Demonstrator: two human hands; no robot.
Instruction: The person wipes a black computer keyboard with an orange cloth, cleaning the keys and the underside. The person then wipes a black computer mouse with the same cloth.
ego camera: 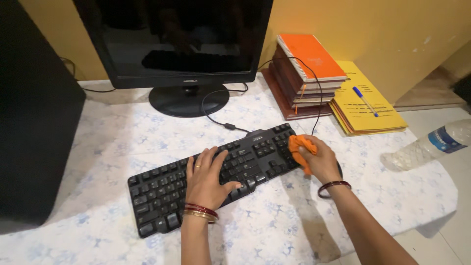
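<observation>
Broadly, the scene is taken up by a table covered with a pale cloth printed in a faint blue floral pattern, set against a yellow wall. A black keyboard is laid at a slant across the cloth. The left hand is spread flat, palm down, on the middle of the keys, with the fingers open and nothing gripped. The right hand is closed around a crumpled orange cloth, which is pressed against the right end of the keyboard.

Behind the keyboard a dark monitor is stood on a round base, and a thin black cable is run across the surface from there. A large black box-like shape is seen at the left edge. Near the wall a stack of books, topped by an orange spiral notebook, is placed beside yellow folders on which a blue pen is rested. A clear plastic bottle is laid on its side at the right edge of the table. Pale floor tiles are visible past the table's right corner.
</observation>
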